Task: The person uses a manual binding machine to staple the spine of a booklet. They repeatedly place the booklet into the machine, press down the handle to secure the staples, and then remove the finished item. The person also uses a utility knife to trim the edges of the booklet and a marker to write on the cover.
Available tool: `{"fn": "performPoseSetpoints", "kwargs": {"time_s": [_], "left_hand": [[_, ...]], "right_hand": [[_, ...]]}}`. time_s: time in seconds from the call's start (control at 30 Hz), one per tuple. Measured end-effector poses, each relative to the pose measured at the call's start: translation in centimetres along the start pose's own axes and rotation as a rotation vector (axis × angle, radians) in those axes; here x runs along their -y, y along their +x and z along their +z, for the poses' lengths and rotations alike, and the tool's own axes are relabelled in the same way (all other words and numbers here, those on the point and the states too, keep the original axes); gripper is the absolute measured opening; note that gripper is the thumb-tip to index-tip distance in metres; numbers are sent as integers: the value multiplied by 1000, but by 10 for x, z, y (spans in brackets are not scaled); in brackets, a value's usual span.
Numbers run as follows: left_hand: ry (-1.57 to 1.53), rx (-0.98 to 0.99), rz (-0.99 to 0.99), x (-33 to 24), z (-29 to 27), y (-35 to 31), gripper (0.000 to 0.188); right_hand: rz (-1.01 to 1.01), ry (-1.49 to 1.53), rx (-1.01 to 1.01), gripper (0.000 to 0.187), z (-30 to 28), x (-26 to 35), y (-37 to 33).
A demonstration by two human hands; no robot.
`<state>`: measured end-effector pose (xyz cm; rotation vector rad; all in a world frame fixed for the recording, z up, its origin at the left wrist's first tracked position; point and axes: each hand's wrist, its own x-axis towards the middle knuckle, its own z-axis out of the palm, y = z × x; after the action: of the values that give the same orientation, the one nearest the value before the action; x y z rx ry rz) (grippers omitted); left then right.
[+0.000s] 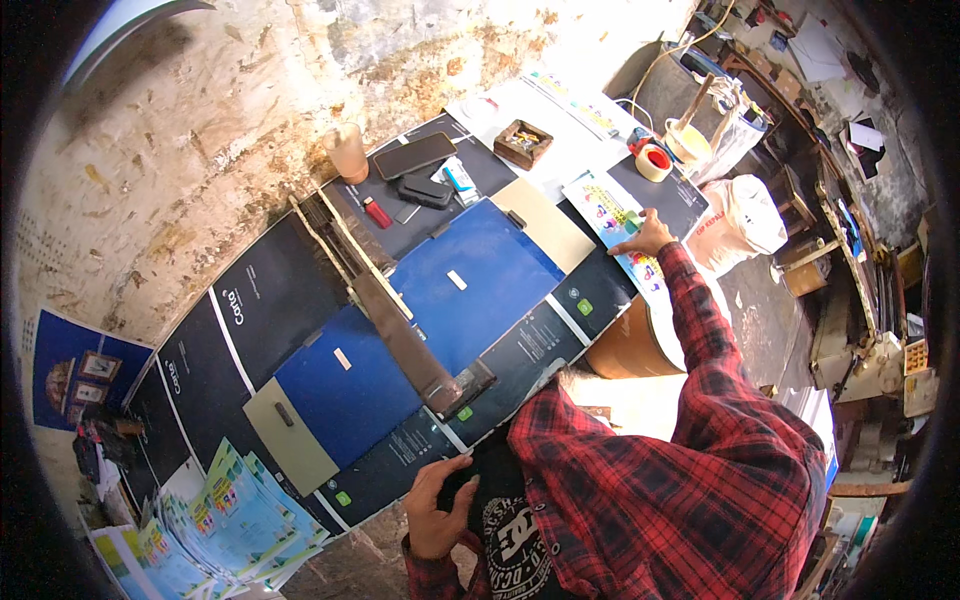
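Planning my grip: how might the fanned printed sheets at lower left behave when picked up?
The printed sheets will probably flop, since they look thin and several curve. Being fanned and unevenly overlapped, they may slide apart if pushed.

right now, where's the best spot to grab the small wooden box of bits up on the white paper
Probably two opposite outer walls of the wooden box, the right hand coming from the near right side and slightly above. It sits upright with an open top and straight walls, so gripping outside should leave the small pieces undisturbed.
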<state>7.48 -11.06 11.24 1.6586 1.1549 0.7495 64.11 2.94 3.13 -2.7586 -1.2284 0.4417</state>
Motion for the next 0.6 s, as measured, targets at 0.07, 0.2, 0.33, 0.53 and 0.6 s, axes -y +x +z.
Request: {"fn": "performPoseSetpoints", "kwargs": {"time_s": [0.07,0.2,0.33,0.53,0.6], "left_hand": [[-2,77,97,-6,5,13,33],[-99,290,284,-23,32,52,37],[-393,372,145,-23,75,98,47],[20,-259,491,-36,87,137,84],[193,-137,493,-10,78,124,83]], "right_hand": [[-7,99,-25,123,3,-8,1],[-15,374,-234,86,21,-25,2],[-47,614,-114,52,-22,22,-60],[-689,281,406,39,-95,86,-156],[-740,354,561,39,-80,109,-154]]}}
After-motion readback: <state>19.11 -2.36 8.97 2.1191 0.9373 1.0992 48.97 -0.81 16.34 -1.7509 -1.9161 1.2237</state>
